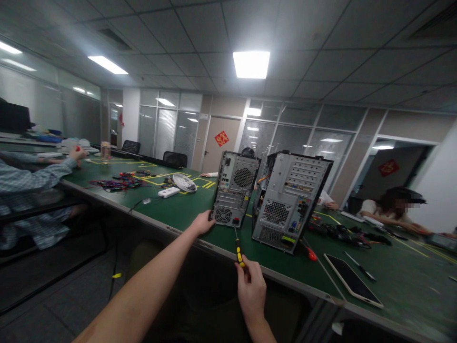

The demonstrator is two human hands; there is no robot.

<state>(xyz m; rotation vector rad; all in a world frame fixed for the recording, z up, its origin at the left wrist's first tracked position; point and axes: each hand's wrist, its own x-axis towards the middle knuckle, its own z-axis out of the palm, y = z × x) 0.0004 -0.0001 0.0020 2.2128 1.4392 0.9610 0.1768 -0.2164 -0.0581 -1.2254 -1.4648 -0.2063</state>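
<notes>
Two desktop computer cases stand upright with their backs toward me. The smaller computer case is in the middle; the larger computer case stands just to its right, with cables showing at its open side. My left hand grips the smaller case at its lower left edge, some fingers hidden around the side. In my right hand is a screwdriver with a yellow and black handle, pinched at its end. Its shaft points up at the bottom edge of the smaller case, near the power socket; whether the tip touches a screw I cannot tell.
On the green table lie a tablet, a thin tool, a red-handled tool, black cables, coloured wires, a white power strip and a round white fan. Co-workers sit left and right.
</notes>
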